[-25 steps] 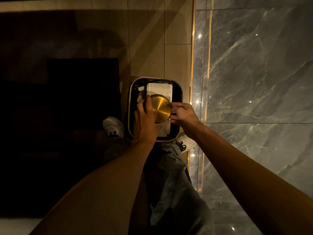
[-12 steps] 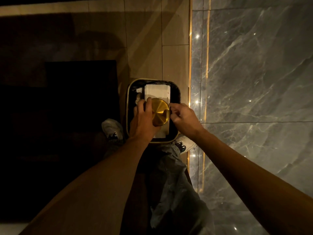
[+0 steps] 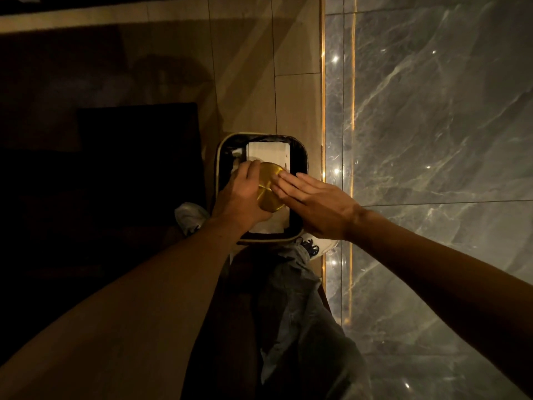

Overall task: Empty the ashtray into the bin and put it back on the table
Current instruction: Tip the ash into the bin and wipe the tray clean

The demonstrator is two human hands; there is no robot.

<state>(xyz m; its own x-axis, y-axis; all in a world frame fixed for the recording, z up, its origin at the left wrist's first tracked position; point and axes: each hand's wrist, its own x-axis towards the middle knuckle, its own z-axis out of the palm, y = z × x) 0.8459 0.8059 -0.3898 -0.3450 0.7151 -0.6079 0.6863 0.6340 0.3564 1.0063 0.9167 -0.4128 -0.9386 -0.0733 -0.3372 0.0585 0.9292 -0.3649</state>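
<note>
Tiled floor (image 3: 245,67) carried bin (image 3: 219,157), dark mat (image 3: 138,157) just left of it, person's two shoes (image 3: 189,216) at bin's near edge.

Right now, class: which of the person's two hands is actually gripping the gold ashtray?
The left hand: its fingers curl round the ashtray over the bin. The right hand lies flat, fingers stretched straight across it.

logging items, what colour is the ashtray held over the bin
Gold, a shiny brushed metal ashtray, seen best in the head view.
</note>
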